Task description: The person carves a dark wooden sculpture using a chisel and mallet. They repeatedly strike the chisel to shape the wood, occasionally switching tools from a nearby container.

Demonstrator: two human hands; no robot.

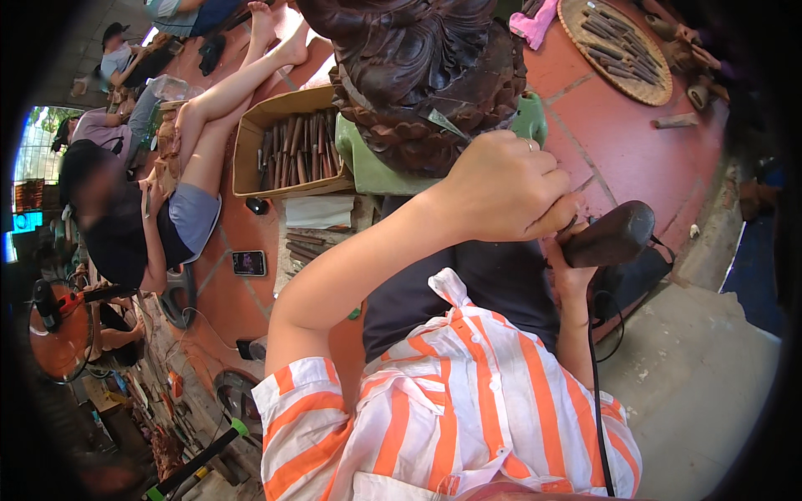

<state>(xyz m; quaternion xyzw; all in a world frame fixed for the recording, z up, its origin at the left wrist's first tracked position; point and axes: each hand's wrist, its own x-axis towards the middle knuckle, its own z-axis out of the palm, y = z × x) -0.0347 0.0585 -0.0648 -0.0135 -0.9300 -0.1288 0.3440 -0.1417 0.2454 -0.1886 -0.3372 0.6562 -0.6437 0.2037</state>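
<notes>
In front of me stands a dark brown wood carving (409,75) with carved folds and petal shapes, resting on a green support (384,163). My left hand (505,188) is closed in a fist at its near right side, a ring on one finger. What the fist holds is mostly hidden; a thin, pale, flat piece (449,123) lies against the carving beside the knuckles. Just below and right of it, my right hand (572,260) is wrapped round a dark, club-shaped wooden mallet (614,234), whose thick end points right. The two hands are close together.
Left of the carving, a cardboard box (246,154) holds many wooden-handled tools; more lie by a white sheet (319,212). A phone (249,263) is on the tiled floor. A woven tray (576,42) with sticks sits far right. A person (125,217) sits at left, legs stretched out.
</notes>
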